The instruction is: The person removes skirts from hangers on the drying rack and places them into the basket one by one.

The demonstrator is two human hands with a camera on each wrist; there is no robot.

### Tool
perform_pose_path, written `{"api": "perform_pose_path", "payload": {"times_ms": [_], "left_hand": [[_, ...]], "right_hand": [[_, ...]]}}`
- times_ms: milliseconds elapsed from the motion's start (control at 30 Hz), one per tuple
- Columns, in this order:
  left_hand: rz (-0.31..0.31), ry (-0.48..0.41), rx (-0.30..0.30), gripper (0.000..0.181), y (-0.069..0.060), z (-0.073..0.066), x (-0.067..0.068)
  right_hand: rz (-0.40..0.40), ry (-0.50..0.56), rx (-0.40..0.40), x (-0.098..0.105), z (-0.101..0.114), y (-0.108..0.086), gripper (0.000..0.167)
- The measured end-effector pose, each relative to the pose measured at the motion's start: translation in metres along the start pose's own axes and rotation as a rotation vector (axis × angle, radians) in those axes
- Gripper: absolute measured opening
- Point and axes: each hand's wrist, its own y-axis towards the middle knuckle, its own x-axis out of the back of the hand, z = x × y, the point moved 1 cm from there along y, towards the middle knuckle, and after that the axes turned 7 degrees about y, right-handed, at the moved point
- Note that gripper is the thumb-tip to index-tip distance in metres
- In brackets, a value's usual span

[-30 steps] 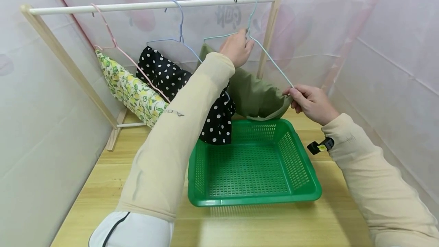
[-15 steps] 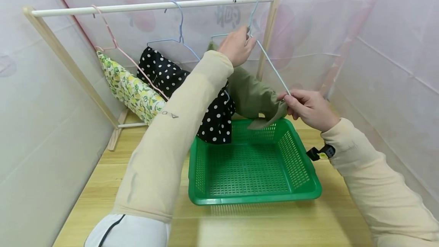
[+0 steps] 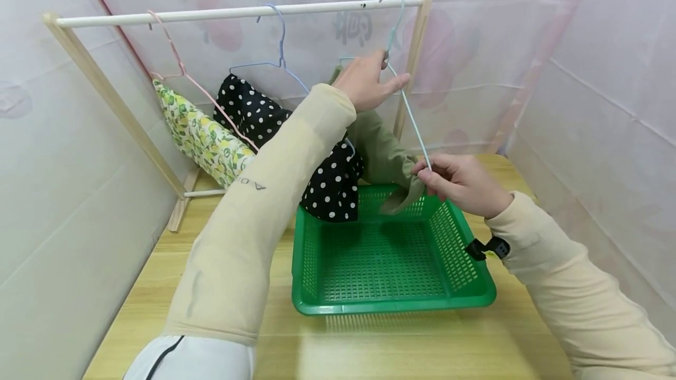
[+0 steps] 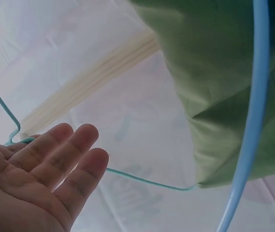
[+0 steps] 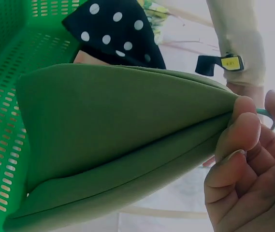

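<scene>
A mint-green clothes hanger [image 3: 413, 116] slants down from the rack's right end. Its hook arches over the rod; whether it bears on the rod I cannot tell. My left hand [image 3: 364, 81] is at the hanger's neck, thumb spread away; in the left wrist view its fingers [image 4: 69, 159] look nearly straight. At the hanger's lower end my right hand [image 3: 456, 183] pinches the wire by the edge of an olive-green garment [image 3: 377, 145]. In the right wrist view that garment [image 5: 123, 121] droops from the fingertips toward the basket. The hanger's far arm is mostly hidden.
A green plastic basket [image 3: 393, 308] stands on the wooden table [image 3: 359, 348]. Along the rack's white rod [image 3: 222, 13] hang a pink hanger [image 3: 171, 46] with a lemon-print garment [image 3: 203, 133] and a blue hanger [image 3: 281, 40] with a black polka-dot garment [image 3: 333, 186].
My right hand has moved down and leftward, tilting the hanger more steeply. The garment's edge has bunched and dropped over the basket's rim. My left thumb has spread from the index finger.
</scene>
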Motion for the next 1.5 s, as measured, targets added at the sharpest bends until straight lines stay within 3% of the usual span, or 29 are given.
{"api": "perform_pose_path", "payload": {"times_ms": [133,300,500,867,1300,1500], "left_hand": [[0.006,0.015,-0.030,0.080,-0.005,0.000,-0.001],[0.017,0.030,-0.057,0.078,-0.012,-0.001,-0.001],[0.021,0.092,-0.111,0.077,-0.020,-0.006,0.002],[-0.055,0.190,-0.188,0.081,-0.037,-0.015,-0.004],[-0.130,0.330,-0.343,0.070,-0.058,-0.027,-0.023],[-0.165,0.369,-0.395,0.067,-0.064,-0.033,-0.028]], "right_hand": [[0.030,0.008,0.009,-0.004,0.002,-0.002,0.015],[0.053,-0.006,0.021,-0.009,-0.013,-0.007,0.013],[0.088,0.003,0.045,-0.013,-0.024,-0.011,0.024],[0.153,0.042,0.000,-0.016,-0.020,-0.008,0.018],[0.111,0.017,-0.077,-0.011,-0.017,-0.006,0.005],[0.052,-0.017,-0.082,-0.010,-0.001,-0.001,0.004]]}}
